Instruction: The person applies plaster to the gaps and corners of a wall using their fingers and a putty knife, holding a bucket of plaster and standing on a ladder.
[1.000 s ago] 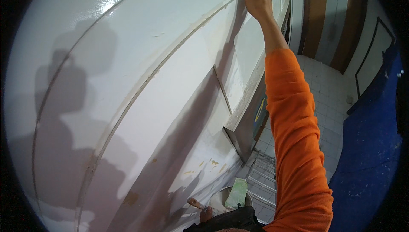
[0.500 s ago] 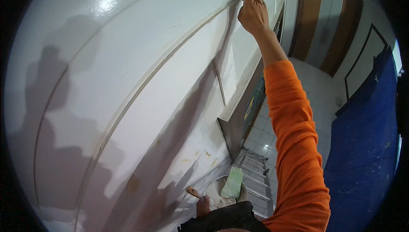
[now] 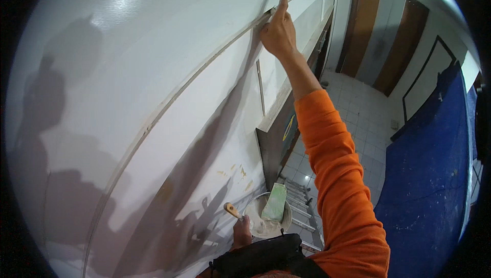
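Overhead, the right hand (image 3: 279,32) is stretched far up, closed around a small putty blade (image 3: 267,16) with the forefinger laid straight along it, and the blade tip presses into the joint line (image 3: 204,71) where the white ceiling meets the white wall (image 3: 169,140). Judging by that, the step in hand is filling or smoothing this seam, with the blade at the seam's far upper stretch. Low down, the left hand (image 3: 241,233) is wrapped around the rim of a round pan of white filler (image 3: 266,215); a wooden-handled knife (image 3: 232,210) juts out just beside its fingers, and a pale green scraper (image 3: 275,202) stands inside the pan.

For the next move, it looks as if the blade needs steady pressure and a flat angle while it is drawn along the joint, since the arm in the orange sleeve (image 3: 337,176) is already near full stretch; a reload would call for bringing the blade all the way down to the pan.

Room is open to the right, over the tiled floor (image 3: 363,119) toward the brown doors (image 3: 381,32). Below, the ladder rungs (image 3: 302,211) sit under the pan, a grey ledge edge (image 3: 271,145) juts from the wall near the elbow, and a blue sheet (image 3: 434,176) hangs well off to the right
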Demonstrator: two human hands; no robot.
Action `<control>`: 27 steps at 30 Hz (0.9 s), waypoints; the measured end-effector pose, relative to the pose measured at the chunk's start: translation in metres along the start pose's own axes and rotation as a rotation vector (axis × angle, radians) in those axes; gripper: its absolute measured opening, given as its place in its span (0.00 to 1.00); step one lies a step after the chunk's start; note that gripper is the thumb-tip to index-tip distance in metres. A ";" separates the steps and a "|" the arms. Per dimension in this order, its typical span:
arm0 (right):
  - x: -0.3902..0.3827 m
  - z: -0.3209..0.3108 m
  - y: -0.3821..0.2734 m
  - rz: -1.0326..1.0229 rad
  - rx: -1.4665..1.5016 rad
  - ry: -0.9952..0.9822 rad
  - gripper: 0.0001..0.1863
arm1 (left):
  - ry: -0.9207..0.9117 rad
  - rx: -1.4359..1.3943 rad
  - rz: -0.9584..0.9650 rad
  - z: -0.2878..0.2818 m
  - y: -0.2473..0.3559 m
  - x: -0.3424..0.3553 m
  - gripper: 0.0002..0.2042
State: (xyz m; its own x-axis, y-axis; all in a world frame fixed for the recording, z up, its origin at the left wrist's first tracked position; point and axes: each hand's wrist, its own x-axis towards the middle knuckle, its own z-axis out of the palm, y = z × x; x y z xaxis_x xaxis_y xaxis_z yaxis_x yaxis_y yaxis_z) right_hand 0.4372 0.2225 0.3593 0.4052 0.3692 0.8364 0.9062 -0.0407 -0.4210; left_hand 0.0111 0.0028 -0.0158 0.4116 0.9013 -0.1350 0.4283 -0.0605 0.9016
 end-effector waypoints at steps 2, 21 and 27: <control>-0.005 0.000 -0.010 -0.065 -0.010 0.057 0.54 | -0.038 0.013 0.145 0.002 -0.021 0.006 0.22; -0.115 -0.023 -0.176 -0.098 0.118 0.030 0.54 | -0.096 -0.139 0.008 -0.006 0.007 0.010 0.25; -0.146 -0.030 -0.221 -0.115 0.090 -0.022 0.55 | -0.082 -0.146 0.085 0.000 0.009 0.011 0.27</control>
State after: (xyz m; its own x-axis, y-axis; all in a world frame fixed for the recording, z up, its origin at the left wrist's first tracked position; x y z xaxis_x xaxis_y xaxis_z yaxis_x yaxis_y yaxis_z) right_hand 0.1810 0.1494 0.3409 0.2956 0.3868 0.8735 0.9316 0.0858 -0.3532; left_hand 0.0195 0.0117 -0.0091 0.5082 0.8571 -0.0837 0.2705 -0.0666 0.9604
